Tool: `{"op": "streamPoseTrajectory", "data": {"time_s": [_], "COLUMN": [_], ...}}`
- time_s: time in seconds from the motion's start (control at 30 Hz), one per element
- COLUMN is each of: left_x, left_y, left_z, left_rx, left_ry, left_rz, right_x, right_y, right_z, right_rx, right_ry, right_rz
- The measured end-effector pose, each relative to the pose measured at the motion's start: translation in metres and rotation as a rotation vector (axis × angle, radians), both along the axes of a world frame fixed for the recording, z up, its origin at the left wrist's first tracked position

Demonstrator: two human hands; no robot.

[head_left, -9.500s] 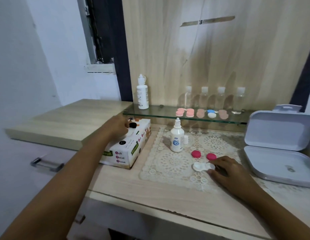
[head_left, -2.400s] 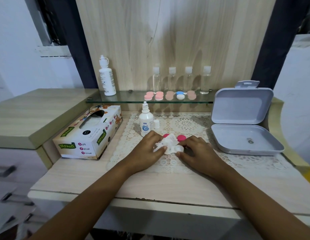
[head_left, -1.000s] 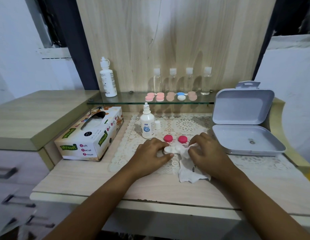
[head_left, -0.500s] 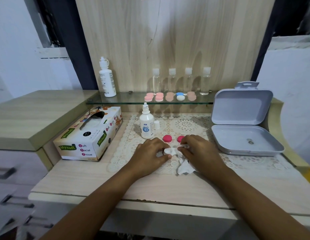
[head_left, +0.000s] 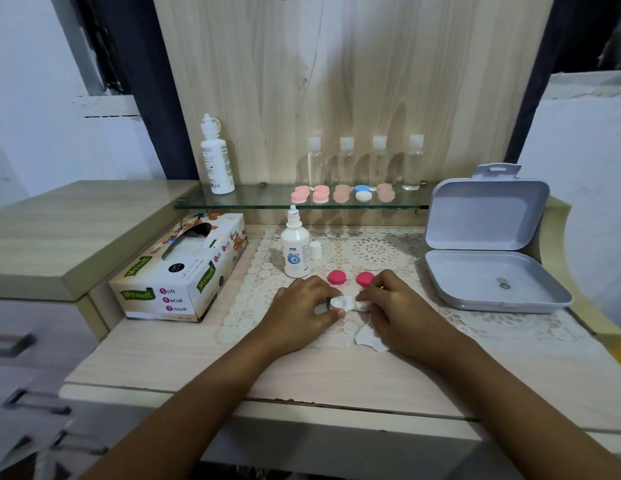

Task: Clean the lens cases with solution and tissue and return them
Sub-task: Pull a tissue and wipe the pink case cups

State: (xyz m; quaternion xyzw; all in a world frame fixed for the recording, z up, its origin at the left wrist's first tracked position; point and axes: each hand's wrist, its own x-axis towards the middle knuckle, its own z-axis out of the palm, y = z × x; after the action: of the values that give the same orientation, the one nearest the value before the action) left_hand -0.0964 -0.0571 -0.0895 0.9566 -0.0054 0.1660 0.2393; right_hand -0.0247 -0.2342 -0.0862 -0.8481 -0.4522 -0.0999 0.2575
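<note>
A white lens case base (head_left: 344,302) lies on the lace mat (head_left: 371,251) between my hands. My left hand (head_left: 300,308) pinches its left end between thumb and fingers. My right hand (head_left: 397,306) holds a crumpled white tissue (head_left: 369,336) and presses part of it into the case's right well; the rest of the tissue trails out below the hand. Two pink caps (head_left: 337,277) (head_left: 365,278) lie just behind the case. A small white solution bottle (head_left: 294,249) stands uncapped behind my left hand, its cap (head_left: 315,250) beside it.
A tissue box (head_left: 184,271) sits at the left. The glass shelf (head_left: 267,202) carries several closed lens cases (head_left: 319,194), a tall white bottle (head_left: 215,157) and several clear bottles (head_left: 380,161). An open grey box (head_left: 489,244) stands at the right.
My right hand took over the tissue from the left, drew closer to the case and bunched the tissue, so less of it shows. My left hand now steadies the case.
</note>
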Motion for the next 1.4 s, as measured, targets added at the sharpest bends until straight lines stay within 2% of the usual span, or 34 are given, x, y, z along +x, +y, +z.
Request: {"op": "streamPoseTrajectory", "data": {"time_s": [0.47,0.83,0.93,1.1,1.27,1.4], "left_x": [0.003,0.003,0.002,0.003,0.003,0.003], "left_y": [0.002,0.003,0.003,0.002,0.002,0.002], "left_z": [-0.001,-0.003,-0.002,-0.002,-0.002,-0.001], "left_rx": [-0.042,-0.036,-0.034,-0.033,-0.031,-0.035], "left_ry": [0.000,-0.011,-0.016,-0.012,-0.003,0.001], "left_rz": [-0.026,-0.023,-0.018,-0.018,-0.013,-0.015], "right_x": [0.003,-0.002,-0.001,0.005,0.012,0.010], "right_y": [-0.005,-0.002,-0.001,-0.001,-0.006,-0.007], "right_z": [-0.001,-0.001,-0.002,-0.007,-0.008,-0.006], "right_rx": [-0.071,-0.274,-0.271,-0.139,-0.002,-0.031], "right_ry": [-0.109,-0.375,-0.413,-0.371,-0.129,-0.145], "right_rz": [-0.015,-0.029,-0.025,-0.006,0.054,0.015]}}
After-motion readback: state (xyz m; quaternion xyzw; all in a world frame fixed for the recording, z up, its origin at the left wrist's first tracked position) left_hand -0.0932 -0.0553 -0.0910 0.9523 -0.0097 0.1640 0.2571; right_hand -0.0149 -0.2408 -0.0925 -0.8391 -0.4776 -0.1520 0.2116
